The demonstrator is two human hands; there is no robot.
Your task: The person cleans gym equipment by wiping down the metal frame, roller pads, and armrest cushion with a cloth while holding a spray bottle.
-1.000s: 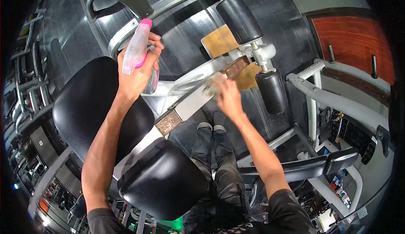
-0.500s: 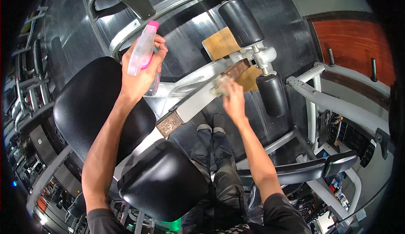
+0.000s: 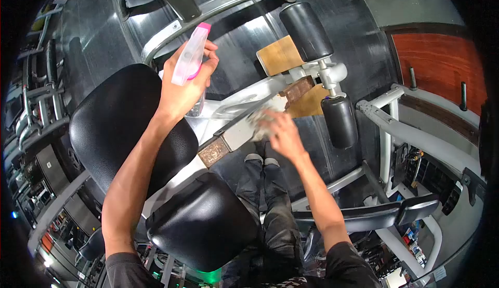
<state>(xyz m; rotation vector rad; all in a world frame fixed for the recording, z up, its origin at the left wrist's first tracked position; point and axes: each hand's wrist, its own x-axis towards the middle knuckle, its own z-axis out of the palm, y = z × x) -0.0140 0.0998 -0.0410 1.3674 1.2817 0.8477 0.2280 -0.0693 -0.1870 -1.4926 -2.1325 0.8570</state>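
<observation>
In my left hand (image 3: 182, 88) is a clear spray bottle (image 3: 189, 57) with a pink nozzle; my fingers wrap round its neck, and the hand hides part of the bottle. My right hand (image 3: 283, 136) presses a pale, crumpled cloth (image 3: 261, 124) onto the light grey metal beam (image 3: 241, 135) of a gym machine. The cloth and fingers are blurred by motion. Rusty brown sections show at both ends of the beam. Below my left forearm lies a black padded seat (image 3: 125, 127), and a second black pad (image 3: 202, 223) is nearer my body.
Black foam rollers (image 3: 306, 31) are mounted at the beam's far end, beside tan boards (image 3: 280, 55). A curved grey frame tube (image 3: 234, 0) crosses the top. To the right stand another metal frame (image 3: 416, 129) and a long black pad (image 3: 364, 215). The floor (image 3: 358, 44) is dark.
My right hand has slid the cloth along the beam, toward the left and closer to me. My left hand still holds the spray bottle, and the whole view has shifted slightly.
</observation>
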